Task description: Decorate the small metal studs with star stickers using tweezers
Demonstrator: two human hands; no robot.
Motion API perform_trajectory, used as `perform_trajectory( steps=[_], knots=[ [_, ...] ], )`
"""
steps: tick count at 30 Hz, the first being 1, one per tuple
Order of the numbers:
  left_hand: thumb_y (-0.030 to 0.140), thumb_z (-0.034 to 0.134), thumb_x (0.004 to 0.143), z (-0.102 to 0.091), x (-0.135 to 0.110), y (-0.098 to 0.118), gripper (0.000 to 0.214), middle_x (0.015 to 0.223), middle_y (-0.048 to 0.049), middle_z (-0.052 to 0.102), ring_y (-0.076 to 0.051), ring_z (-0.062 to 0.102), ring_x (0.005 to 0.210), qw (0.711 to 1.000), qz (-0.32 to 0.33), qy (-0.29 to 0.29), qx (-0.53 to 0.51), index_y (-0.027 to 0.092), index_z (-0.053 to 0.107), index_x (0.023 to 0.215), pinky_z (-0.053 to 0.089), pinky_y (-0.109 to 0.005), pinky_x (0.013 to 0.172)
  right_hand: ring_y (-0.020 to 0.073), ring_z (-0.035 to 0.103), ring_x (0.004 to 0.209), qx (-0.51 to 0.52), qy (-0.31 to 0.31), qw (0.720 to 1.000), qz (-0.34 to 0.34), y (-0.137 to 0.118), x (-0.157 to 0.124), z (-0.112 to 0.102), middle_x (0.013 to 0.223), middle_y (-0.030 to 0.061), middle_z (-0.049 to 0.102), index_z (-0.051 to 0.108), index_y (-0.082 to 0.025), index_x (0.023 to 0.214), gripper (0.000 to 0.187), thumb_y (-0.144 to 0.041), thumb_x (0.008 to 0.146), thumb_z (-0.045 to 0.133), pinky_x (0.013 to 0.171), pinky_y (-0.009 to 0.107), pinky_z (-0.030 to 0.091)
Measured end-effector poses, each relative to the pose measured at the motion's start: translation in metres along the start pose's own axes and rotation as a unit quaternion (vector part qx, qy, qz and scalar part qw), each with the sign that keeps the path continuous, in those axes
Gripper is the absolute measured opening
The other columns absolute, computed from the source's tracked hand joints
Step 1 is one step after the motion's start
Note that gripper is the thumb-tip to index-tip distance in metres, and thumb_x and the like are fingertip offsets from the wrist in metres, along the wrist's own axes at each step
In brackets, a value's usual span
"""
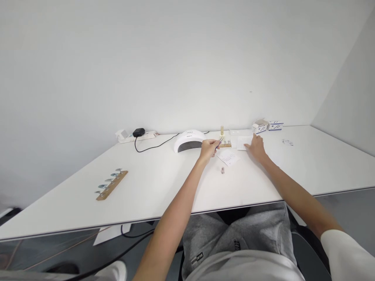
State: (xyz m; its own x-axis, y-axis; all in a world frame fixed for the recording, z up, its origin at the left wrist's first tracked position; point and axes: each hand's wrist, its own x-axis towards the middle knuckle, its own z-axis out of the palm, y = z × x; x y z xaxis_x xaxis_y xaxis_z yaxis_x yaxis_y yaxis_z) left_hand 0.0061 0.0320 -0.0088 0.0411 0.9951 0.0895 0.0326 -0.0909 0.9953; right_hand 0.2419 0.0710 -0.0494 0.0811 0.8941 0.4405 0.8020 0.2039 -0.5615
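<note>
My left hand point(209, 150) is closed around thin tweezers point(218, 144), their tips pointing up and away toward a short wooden strip point(225, 144). A small bottle with a gold cap point(222, 130) stands just behind that strip. At the right, my right hand point(257, 148) grips the edge of a white sheet point(241, 143), thumb on its near side. Between my hands lies a white paper with rows of small marks point(229, 158). Nearer me rests a tiny pinkish piece point(222, 170), too small to make out.
A white nail lamp point(190, 139) stands left of my left hand. Farther left is a wooden strip bearing nail tips on stands point(112, 185). A black adapter point(138, 132) sits on a power strip at the wall. Small boxes point(260, 125) stand at back right, near a sticker sheet point(287, 142).
</note>
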Motion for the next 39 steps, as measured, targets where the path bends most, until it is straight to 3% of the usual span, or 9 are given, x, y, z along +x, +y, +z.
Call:
perform_trajectory(
  steps=[3, 5, 8, 10, 13, 16, 29, 35, 39],
  knots=[
    [0.025, 0.062, 0.070, -0.003, 0.003, -0.002, 0.014, 0.057, 0.0008, 0.049, -0.002, 0.030, 0.037, 0.999, -0.012, 0.031, -0.013, 0.012, 0.061, 0.067, 0.014, -0.019, 0.036, 0.0384, 0.046, 0.113, -0.102, 0.062, 0.993, 0.016, -0.005, -0.001, -0.004, 0.116, 0.0236, 0.053, 0.048, -0.006, 0.126, 0.057, -0.028, 0.074, 0.062, 0.092, 0.051, 0.038],
    [0.024, 0.063, 0.069, -0.004, 0.004, -0.003, 0.012, 0.057, 0.0010, 0.049, -0.002, 0.029, 0.037, 0.999, -0.011, 0.048, -0.022, 0.012, 0.062, 0.071, 0.014, -0.019, 0.037, 0.0347, 0.048, 0.111, -0.088, 0.040, 0.995, -0.020, -0.014, -0.003, -0.006, 0.114, 0.0200, 0.055, 0.055, -0.009, 0.119, 0.046, -0.022, 0.075, 0.059, 0.093, 0.048, 0.038],
    [0.023, 0.064, 0.068, -0.005, 0.004, -0.002, 0.012, 0.057, 0.0016, 0.048, -0.002, 0.028, 0.038, 0.997, -0.004, 0.067, -0.033, 0.012, 0.063, 0.071, 0.014, -0.019, 0.037, 0.0228, 0.057, 0.088, 0.028, -0.155, 0.985, -0.070, -0.030, -0.009, -0.007, 0.095, 0.0106, 0.063, 0.067, -0.015, 0.095, 0.026, -0.014, 0.070, 0.058, 0.082, 0.036, 0.045],
    [0.023, 0.064, 0.067, -0.005, 0.004, -0.001, 0.012, 0.056, 0.0019, 0.048, -0.002, 0.028, 0.037, 0.997, -0.002, 0.074, -0.039, 0.012, 0.062, 0.071, 0.014, -0.019, 0.038, 0.0184, 0.058, 0.078, 0.101, -0.306, 0.943, -0.080, -0.043, -0.015, -0.008, 0.088, 0.0067, 0.066, 0.069, -0.016, 0.087, 0.023, -0.015, 0.064, 0.065, 0.074, 0.030, 0.046],
    [0.023, 0.063, 0.068, -0.005, 0.003, 0.001, 0.012, 0.055, 0.0022, 0.048, -0.002, 0.027, 0.037, 0.995, -0.002, 0.087, -0.043, 0.011, 0.062, 0.071, 0.014, -0.019, 0.038, 0.0162, 0.056, 0.075, 0.149, -0.396, 0.900, -0.100, -0.060, -0.027, -0.009, 0.084, 0.0044, 0.066, 0.072, -0.016, 0.085, 0.027, -0.024, 0.059, 0.073, 0.071, 0.028, 0.044],
    [0.023, 0.063, 0.068, -0.006, 0.003, 0.002, 0.012, 0.054, 0.0025, 0.048, -0.002, 0.027, 0.037, 0.995, -0.001, 0.091, -0.045, 0.011, 0.062, 0.071, 0.014, -0.019, 0.038, 0.0153, 0.053, 0.075, 0.147, -0.430, 0.883, -0.114, -0.072, -0.037, -0.009, 0.084, 0.0037, 0.066, 0.073, -0.017, 0.086, 0.034, -0.029, 0.055, 0.078, 0.070, 0.027, 0.041],
    [0.024, 0.062, 0.068, -0.005, -0.001, 0.006, 0.013, 0.053, 0.0034, 0.047, -0.002, 0.025, 0.037, 0.996, -0.002, 0.075, -0.044, 0.011, 0.063, 0.072, 0.013, -0.020, 0.038, 0.0165, 0.053, 0.081, 0.198, -0.408, 0.872, -0.187, -0.080, -0.051, 0.013, 0.084, 0.0041, 0.065, 0.075, -0.022, 0.079, 0.022, -0.033, 0.061, 0.078, 0.071, 0.027, 0.039],
    [0.026, 0.063, 0.066, -0.007, 0.000, 0.003, 0.015, 0.054, 0.0028, 0.048, -0.002, 0.026, 0.038, 0.997, 0.002, 0.070, -0.038, 0.012, 0.063, 0.072, 0.013, -0.020, 0.038, 0.0151, 0.058, 0.075, 0.250, -0.372, 0.879, -0.160, -0.079, -0.048, 0.012, 0.079, 0.0031, 0.068, 0.072, -0.019, 0.069, 0.011, -0.029, 0.063, 0.074, 0.070, 0.027, 0.043],
    [0.028, 0.064, 0.066, -0.008, 0.000, 0.004, 0.017, 0.055, 0.0027, 0.048, -0.002, 0.027, 0.038, 0.997, 0.015, 0.063, -0.032, 0.012, 0.063, 0.072, 0.013, -0.020, 0.039, 0.0153, 0.062, 0.072, 0.311, -0.299, 0.897, -0.099, -0.069, -0.035, 0.006, 0.078, 0.0037, 0.071, 0.071, -0.017, 0.067, 0.012, -0.028, 0.063, 0.073, 0.070, 0.026, 0.047]
  ],
)
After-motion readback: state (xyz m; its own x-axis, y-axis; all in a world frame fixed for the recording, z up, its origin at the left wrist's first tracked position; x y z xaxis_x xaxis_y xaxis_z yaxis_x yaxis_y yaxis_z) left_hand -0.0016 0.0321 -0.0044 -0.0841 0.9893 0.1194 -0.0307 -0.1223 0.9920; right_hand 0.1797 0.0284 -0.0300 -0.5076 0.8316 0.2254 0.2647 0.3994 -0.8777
